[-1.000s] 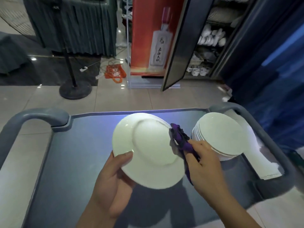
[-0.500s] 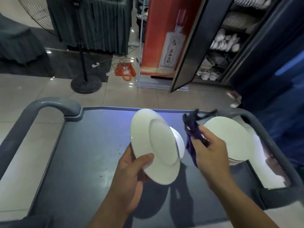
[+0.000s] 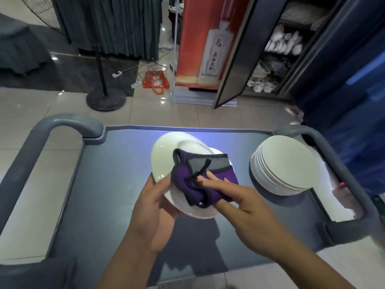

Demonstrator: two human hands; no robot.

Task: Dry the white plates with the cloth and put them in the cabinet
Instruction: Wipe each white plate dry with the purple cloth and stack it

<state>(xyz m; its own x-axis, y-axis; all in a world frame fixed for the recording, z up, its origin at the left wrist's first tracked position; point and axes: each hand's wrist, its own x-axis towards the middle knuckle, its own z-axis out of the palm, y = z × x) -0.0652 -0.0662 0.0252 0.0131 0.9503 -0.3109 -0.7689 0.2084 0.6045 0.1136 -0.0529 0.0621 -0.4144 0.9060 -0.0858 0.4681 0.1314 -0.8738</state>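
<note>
Here the left hand [image 3: 155,207] grips the plate [image 3: 166,155] by its rim above the tabletop [image 3: 100,195]; the right hand [image 3: 239,197] presses the cloth [image 3: 200,182] on it, fingers nearly straight. Glazed, probably slippery, breakable: hold the rim.

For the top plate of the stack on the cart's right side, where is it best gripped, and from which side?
Probably the top plate's near-left rim, approached from the cart's open middle. The stack of plates tilts with its faces turned up and toward the viewer, so the rim edges fan out there, while the cart handle crowds the right side. Both the left hand and right hand are occupied now.
</note>
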